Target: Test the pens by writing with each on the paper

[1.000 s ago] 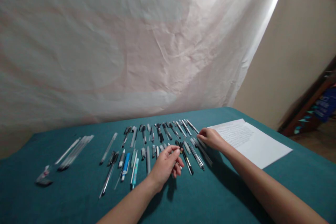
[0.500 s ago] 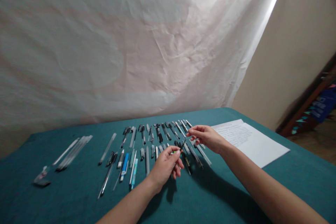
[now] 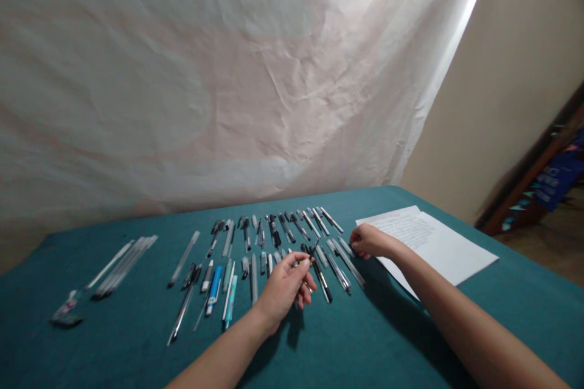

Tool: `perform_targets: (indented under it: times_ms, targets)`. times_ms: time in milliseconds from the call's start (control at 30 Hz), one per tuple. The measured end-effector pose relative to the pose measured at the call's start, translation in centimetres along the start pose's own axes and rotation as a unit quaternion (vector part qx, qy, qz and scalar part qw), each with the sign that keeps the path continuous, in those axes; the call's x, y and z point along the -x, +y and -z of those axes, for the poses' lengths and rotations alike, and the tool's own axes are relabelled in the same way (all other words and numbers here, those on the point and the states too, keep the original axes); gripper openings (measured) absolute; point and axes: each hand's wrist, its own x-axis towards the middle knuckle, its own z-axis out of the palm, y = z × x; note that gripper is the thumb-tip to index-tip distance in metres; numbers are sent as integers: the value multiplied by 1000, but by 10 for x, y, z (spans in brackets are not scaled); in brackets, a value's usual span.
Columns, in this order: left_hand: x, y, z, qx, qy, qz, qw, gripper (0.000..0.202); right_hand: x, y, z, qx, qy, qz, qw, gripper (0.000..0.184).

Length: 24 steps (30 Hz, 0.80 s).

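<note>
Head cam: left hand (image 3: 288, 287) pinches a thin dark piece (image 3: 314, 248); right hand (image 3: 370, 240), can't tell its grip. Pens (image 3: 254, 278) lie in rows, probably for easy grabbing.

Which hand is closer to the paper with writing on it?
Right. The right hand is by the left edge of the paper; the left hand is farther left, among the pens.

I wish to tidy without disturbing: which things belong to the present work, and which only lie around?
Apparently in use:
thin dark piece in the left hand
pens and pen parts in rows
small clear piece beside the right hand

Apparently just lying about:
sheets of paper
what looks like crumpled plastic, far left
</note>
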Motion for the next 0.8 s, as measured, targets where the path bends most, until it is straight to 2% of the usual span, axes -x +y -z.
perform_targets:
  times_ms: [333, 433, 500, 567, 667, 800]
  targets:
    - [0, 0, 1, 0, -3, -3, 1000, 37, 2, -3, 2, -14, -9, 8, 1000, 16]
    - [0, 1, 1, 0, -2, -1, 1000, 37, 11, -14, 6, -21, 7, 24, 999, 18]
    - [0, 1, 0, 2, 0, -2, 1000, 38, 21, -28, 7, -74, -15, 59, 995, 21]
    - [0, 1, 0, 4, 0, -5, 1000, 39, 34, -45, 4, -188, -88, 109, 972, 28]
    - [0, 1, -1, 3, -2, -9, 1000, 38, 49, -67, -9, -330, -172, 142, 917, 36]
    - [0, 1, 0, 0, -10, -13, 1000, 37, 52, -79, -28, -407, -164, 144, 887, 35]
